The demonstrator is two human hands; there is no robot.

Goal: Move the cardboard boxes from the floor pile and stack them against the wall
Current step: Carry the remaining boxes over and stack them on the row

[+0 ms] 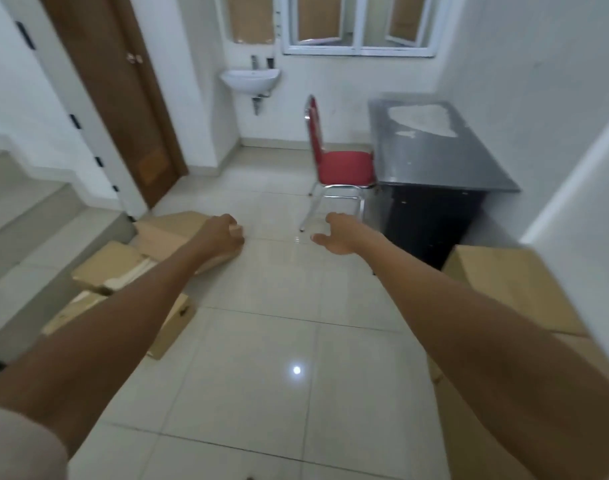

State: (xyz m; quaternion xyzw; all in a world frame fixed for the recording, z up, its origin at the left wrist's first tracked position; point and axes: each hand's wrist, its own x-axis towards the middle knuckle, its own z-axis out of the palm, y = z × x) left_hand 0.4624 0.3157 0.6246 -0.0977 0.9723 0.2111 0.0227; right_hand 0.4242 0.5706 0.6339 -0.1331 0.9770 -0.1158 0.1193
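As I watched through the head camera, the nearest cardboard was the stacked boxes (510, 289) against the wall, to the right of the red chair (343, 164) and on my side of it. Left of the chair and also nearer me, the floor pile (123, 271) lay against the stair step, its flattened, half-folded boxes overlapping. My left hand (221, 237) hung over the pile's farthest box (164, 233), fingers curled into a fist with nothing in them; whether it touched the board I could not tell. My right hand (336, 237) hovered above bare tile just short of the chair legs, fingers relaxed and empty. I judged the boxes light but floppy and apt to buckle, so best taken by two opposite edges. Right of the chair stood a dark table (434, 157).
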